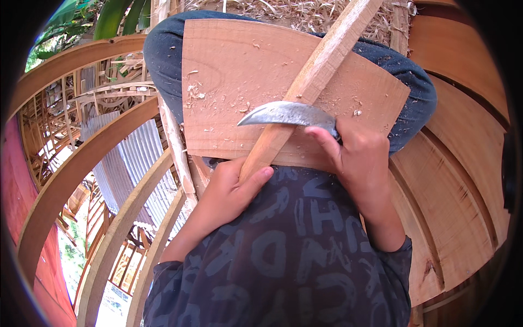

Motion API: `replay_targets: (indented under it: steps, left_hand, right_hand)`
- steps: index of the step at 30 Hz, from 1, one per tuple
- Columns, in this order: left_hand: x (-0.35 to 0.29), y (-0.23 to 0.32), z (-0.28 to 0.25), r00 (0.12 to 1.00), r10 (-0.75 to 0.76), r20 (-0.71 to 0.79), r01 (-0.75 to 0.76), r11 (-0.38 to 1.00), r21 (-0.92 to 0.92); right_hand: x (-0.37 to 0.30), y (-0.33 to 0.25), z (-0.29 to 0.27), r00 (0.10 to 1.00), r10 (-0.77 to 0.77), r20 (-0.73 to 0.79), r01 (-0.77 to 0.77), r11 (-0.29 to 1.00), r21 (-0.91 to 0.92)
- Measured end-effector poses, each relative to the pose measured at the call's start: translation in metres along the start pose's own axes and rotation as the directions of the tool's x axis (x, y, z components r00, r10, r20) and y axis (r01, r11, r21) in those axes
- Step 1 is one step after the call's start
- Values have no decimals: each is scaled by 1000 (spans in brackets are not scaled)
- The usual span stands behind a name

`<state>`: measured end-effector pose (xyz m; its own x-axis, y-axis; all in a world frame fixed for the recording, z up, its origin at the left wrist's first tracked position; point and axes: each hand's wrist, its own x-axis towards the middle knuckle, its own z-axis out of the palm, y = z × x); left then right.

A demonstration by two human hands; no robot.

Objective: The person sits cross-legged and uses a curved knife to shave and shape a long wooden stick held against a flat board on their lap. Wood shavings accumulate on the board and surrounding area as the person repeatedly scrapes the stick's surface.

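A long squared wooden stick [309, 82] slants across my lap, its near end at my belly and its far end past the top edge. My left hand [229, 188] wraps round the near end, thumb along the wood. In my right hand [362, 155] is a curved knife [289, 113]; its handle is mostly hidden by the fingers. The wide steel blade lies across the stick, pointing left. Under both, a flat wooden board [234, 71] rests over my legs, with small shavings scattered on it. Paler, freshly cut wood shows on the stick's upper part.
Wood shavings [310, 13] pile up beyond my knees. Curved wooden rails [81, 158] bend along the left, with corrugated metal sheets [128, 163] below them. Wide planks with dark gaps [436, 212] run along the right. Green leaves [111, 19] stand at the upper left.
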<state>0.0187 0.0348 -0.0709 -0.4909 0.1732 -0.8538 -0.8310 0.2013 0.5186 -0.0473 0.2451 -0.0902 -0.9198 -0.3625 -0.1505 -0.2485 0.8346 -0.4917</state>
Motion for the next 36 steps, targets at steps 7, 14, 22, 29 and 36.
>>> replay_targets:
  steps: [7, 14, 22, 29, 36]
  left_hand:
    - [-1, 3, 0, 999, -33, -12, 33, 999, -6]
    - [2, 2, 2, 999, 51, -15, -51, 999, -14]
    - [5, 4, 0, 1000, 10, 2, -10, 1000, 19]
    - [2, 1, 1, 998, 51, -26, -51, 999, -5]
    - [4, 3, 3, 1000, 23, -17, -22, 999, 36]
  right_hand:
    - [7, 7, -9, 997, 59, 41, -57, 997, -52]
    - [-4, -9, 2, 997, -43, 71, 40, 998, 50]
    - [13, 13, -5, 999, 12, -39, -16, 994, -112]
    - [6, 5, -5, 998, 42, 47, -41, 999, -3]
    - [0, -1, 1, 1000, -3, 7, 3, 1000, 17]
